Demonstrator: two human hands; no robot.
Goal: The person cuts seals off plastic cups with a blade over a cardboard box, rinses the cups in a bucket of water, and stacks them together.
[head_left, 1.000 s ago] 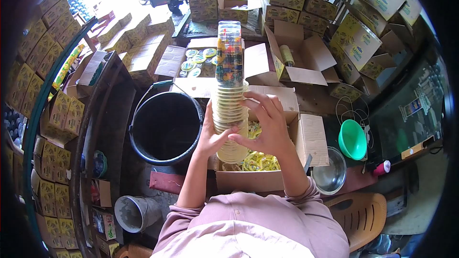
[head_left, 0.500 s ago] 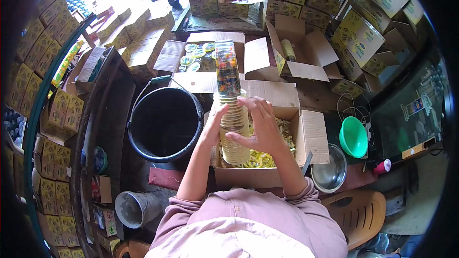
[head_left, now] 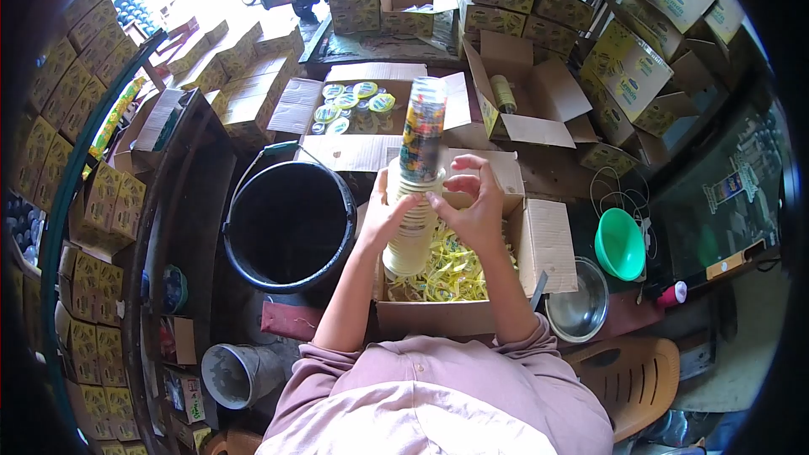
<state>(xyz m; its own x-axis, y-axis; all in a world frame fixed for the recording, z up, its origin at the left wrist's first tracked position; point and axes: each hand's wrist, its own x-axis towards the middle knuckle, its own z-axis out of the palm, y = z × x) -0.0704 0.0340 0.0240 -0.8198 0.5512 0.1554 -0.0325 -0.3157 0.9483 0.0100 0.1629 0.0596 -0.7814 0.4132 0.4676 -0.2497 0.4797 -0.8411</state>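
Observation:
A tall column of nested plastic cups stands tilted in front of me, with pale yellow ribbed cups (head_left: 408,246) below and a length of cups with a colourful print (head_left: 423,131) on top. My left hand (head_left: 388,215) wraps around the pale part from the left, thumb across its front. On the other side, my right hand (head_left: 474,211) has its fingers curved and spread apart, with the thumb tip at the rims of the cups. Beneath both hands is an open cardboard box (head_left: 549,244) holding a heap of yellow-green strips (head_left: 459,271).
A black bucket (head_left: 229,227) stands left of the box. Behind lies an open carton (head_left: 350,152) with lidded cups; another carton (head_left: 549,88) holds a cup stack. A green bowl (head_left: 620,244) and a metal bowl (head_left: 577,303) sit at right. Printed cartons (head_left: 93,286) are piled around.
The cup column has moved slightly right at its top and leans more. My right hand has opened away from the column's side, and my left hand now grips it higher around the front.

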